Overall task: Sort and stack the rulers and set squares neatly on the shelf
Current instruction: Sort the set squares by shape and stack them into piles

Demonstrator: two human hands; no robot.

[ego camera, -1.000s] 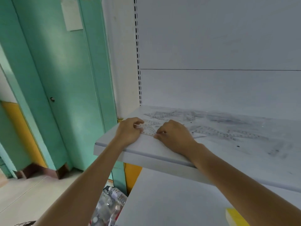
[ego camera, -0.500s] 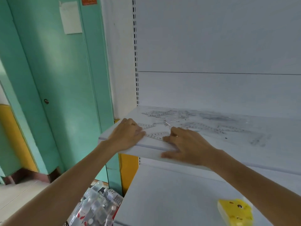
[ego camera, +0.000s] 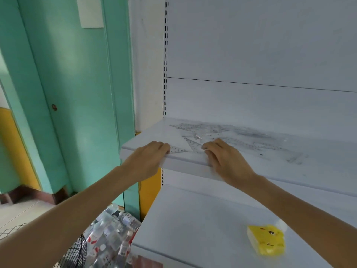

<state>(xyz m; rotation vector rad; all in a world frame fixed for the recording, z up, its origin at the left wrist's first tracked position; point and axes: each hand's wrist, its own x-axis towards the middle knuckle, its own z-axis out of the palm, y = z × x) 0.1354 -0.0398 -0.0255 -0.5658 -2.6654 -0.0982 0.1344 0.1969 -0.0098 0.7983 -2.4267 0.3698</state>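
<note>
Rests left hand (ego camera: 148, 155) palm down on front edge of shelf (ego camera: 146, 137), centre of frame, fingers near straight, tips pressing left corner of clear square (ego camera: 190, 147). Grips nothing with it: released, just pressing. Sets right hand (ego camera: 228, 161) a little to the right, fingers curled, tips touching right end of same square, heel hanging past shelf lip. Cannot tell whether grasping the square or only touching it. Finds square lying flat near front edge, between the two hands, apex toward back panel. Shows clear rulers (ego camera: 202, 128) in loose overlapping heap just behind square, mid-frame, then spread along shelf toward right edge of frame, well apart from hands; blurred, count unclear. Includes second square (ego camera: 295, 158) at right end of spread, lying flat. Shows lower shelf (ego camera: 193, 219) beneath, lower middle to lower right, with yellow block (ego camera: 266, 241) on it at lower right, below right forearm in frame. Shows bottles (ego camera: 114, 231) packed at bottom, left of lower shelf, and wire basket (ego camera: 75, 254) at bottom left, just beside bottles. Shows slotted upright (ego camera: 165, 55) running up from shelf's left rear corner, upper middle. Shows teal door (ego camera: 77, 93) filling left side, paper (ego camera: 89, 12) stuck at upper left.
</note>
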